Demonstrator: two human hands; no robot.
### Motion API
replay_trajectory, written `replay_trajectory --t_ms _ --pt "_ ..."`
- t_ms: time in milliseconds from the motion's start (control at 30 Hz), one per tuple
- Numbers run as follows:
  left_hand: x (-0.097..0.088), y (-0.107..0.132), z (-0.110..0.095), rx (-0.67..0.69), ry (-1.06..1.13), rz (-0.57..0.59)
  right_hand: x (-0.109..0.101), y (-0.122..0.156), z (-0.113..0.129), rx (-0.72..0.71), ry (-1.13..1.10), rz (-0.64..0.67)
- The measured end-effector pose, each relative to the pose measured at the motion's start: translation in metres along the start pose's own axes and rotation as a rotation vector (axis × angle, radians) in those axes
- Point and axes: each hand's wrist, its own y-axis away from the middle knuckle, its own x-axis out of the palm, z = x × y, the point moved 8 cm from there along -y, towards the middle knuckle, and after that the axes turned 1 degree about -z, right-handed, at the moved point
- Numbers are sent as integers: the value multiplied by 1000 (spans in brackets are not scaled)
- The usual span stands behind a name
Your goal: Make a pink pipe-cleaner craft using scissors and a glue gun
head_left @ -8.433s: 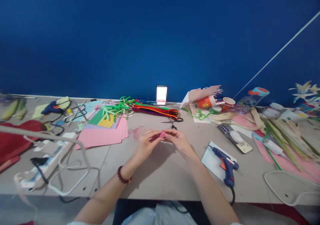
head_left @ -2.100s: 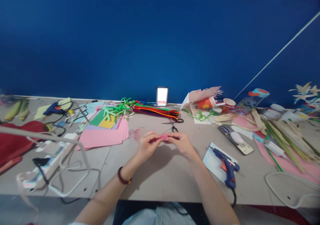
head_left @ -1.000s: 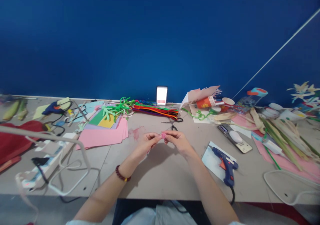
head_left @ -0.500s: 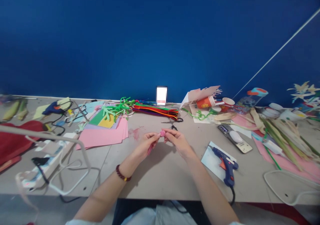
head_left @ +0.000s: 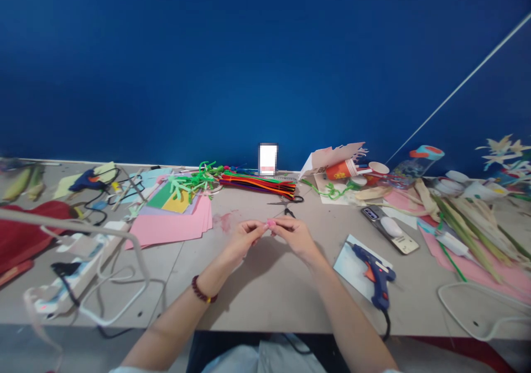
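Between the fingertips of both hands is a small pink rolled piece, mostly covered by the thumbs, so its material cannot be made out. My left hand pinches it from the left, thumb against bent fingers. From the right, my right hand pinches it too, and the thumb tips nearly meet. Both hands hover over the middle of the table. Just beyond them lie black-handled scissors, with a bundle of colourful pipe cleaners behind.
A blue glue gun lies on a light card at right, beside a phone. Pink paper sheets and green pipe-cleaner shapes are at left, near a power strip with loose cables. Paper cups and dried husks stand farther right.
The fingers have closed further over the pink piece, so less of it shows. The hands are slightly nearer each other; the pink end by the left palm is out of sight.
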Motion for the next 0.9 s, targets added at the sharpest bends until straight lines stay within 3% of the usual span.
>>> replay_trajectory --t_ms 233,433,600,767,900 --pt "0 0 -1 -7 -11 -13 0 1 5 -48 68 17" --pt "0 -2 1 -58 87 8 1 -1 4 -8 -61 59" --pt "5 -2 10 -153 188 90 4 1 2 54 -89 129" --pt "15 2 14 -218 231 187 5 5 9 46 19 173" --pt "18 5 12 -228 241 190 6 6 12 36 50 177"
